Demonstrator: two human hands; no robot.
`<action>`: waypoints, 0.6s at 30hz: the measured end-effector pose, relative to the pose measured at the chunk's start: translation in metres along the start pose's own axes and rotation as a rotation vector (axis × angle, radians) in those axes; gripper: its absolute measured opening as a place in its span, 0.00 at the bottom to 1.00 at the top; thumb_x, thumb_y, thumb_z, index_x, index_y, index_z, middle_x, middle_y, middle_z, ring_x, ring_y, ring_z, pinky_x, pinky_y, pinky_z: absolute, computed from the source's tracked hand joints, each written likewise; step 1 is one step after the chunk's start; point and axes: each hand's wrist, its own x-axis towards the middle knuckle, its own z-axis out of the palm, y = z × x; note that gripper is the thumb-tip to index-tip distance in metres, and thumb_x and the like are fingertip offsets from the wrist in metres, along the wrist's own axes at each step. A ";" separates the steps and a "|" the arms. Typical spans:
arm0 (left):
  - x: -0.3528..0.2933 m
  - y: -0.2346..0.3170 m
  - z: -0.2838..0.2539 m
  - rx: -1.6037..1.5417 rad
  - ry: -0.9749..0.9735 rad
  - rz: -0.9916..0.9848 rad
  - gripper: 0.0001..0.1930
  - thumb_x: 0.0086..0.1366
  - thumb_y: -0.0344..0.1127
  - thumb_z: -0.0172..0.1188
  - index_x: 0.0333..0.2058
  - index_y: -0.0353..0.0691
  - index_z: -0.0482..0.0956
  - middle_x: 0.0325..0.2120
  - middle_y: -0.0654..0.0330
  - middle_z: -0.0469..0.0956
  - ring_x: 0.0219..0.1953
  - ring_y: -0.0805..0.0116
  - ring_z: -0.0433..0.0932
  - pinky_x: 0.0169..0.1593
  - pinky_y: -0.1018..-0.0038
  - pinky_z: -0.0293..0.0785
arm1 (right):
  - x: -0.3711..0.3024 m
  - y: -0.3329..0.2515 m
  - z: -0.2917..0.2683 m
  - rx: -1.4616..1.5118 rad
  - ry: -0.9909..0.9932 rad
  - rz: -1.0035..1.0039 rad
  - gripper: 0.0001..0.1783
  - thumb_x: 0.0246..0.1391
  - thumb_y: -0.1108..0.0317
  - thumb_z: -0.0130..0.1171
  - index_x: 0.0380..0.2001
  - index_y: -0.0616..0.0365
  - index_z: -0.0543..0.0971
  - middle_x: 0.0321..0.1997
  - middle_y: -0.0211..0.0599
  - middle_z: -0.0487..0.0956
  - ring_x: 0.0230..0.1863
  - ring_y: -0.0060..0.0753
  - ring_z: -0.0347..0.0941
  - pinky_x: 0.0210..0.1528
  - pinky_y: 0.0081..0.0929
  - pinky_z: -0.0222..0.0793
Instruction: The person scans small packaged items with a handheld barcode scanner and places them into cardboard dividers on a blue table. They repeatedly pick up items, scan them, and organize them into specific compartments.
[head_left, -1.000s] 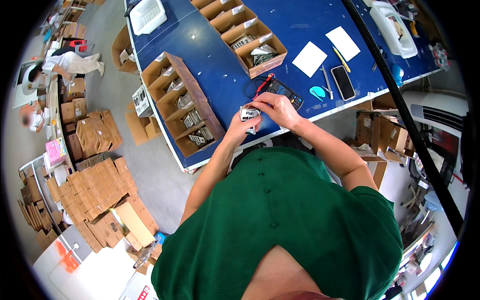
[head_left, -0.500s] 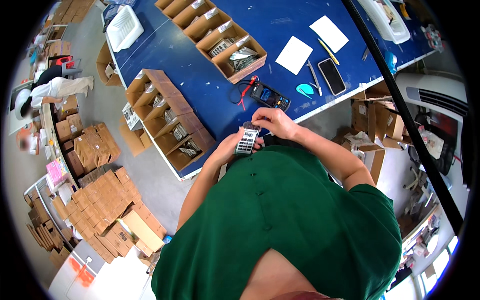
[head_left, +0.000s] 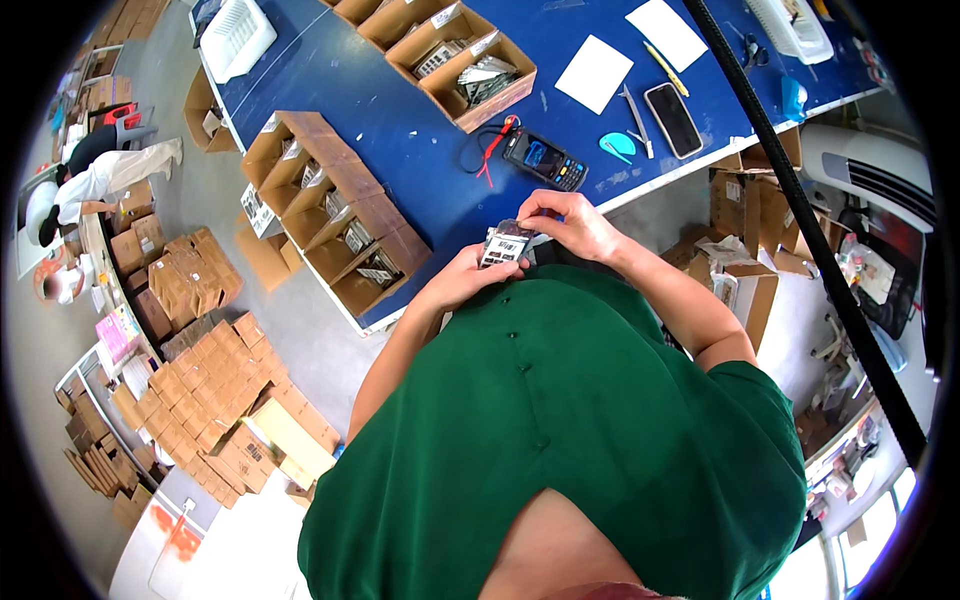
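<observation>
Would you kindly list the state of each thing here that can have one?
small packet: held up off the table in both hands.
left hand: gripping the packet from below.
right hand: pinching the packet's top edge.
handheld scanner: lying flat on the blue table, screen lit.
phone: lying flat, screen dark.
divided cardboard box: open, compartments holding packets.

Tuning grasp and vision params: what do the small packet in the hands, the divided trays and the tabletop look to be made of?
Small packet, held by left hand and right hand: probably glossy plastic film, judging by its sheen; white label.
Divided trays: brown corrugated cardboard, matte, with folded partitions.
Tabletop: smooth blue surface, maybe a mat or laminate; faint scuffs, pale edge.
</observation>
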 end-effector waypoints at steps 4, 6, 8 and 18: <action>-0.003 0.006 0.003 -0.068 -0.059 -0.030 0.18 0.70 0.39 0.58 0.54 0.35 0.76 0.41 0.66 0.79 0.44 0.76 0.76 0.52 0.77 0.71 | -0.004 -0.012 0.002 -0.059 -0.045 -0.058 0.04 0.60 0.74 0.59 0.37 0.62 0.79 0.35 0.31 0.79 0.39 0.20 0.74 0.43 0.22 0.70; -0.001 0.015 0.010 -0.008 -0.044 -0.066 0.19 0.69 0.39 0.58 0.55 0.35 0.77 0.40 0.66 0.79 0.42 0.77 0.75 0.51 0.77 0.71 | -0.006 -0.018 0.005 -0.120 -0.077 -0.141 0.03 0.60 0.75 0.59 0.37 0.62 0.79 0.36 0.31 0.79 0.39 0.22 0.74 0.44 0.22 0.70; -0.003 0.011 0.009 -0.052 -0.039 -0.030 0.20 0.71 0.42 0.57 0.55 0.34 0.77 0.41 0.66 0.78 0.41 0.77 0.74 0.50 0.77 0.71 | -0.006 -0.018 0.005 -0.094 -0.077 -0.128 0.03 0.60 0.75 0.59 0.37 0.62 0.78 0.36 0.33 0.78 0.39 0.23 0.75 0.44 0.23 0.70; -0.018 0.012 0.008 -0.276 -0.040 -0.019 0.21 0.73 0.45 0.52 0.52 0.32 0.76 0.46 0.60 0.80 0.44 0.73 0.79 0.53 0.75 0.73 | -0.004 -0.033 0.000 -0.177 -0.128 -0.107 0.04 0.58 0.76 0.60 0.37 0.62 0.78 0.36 0.32 0.78 0.40 0.25 0.75 0.43 0.25 0.71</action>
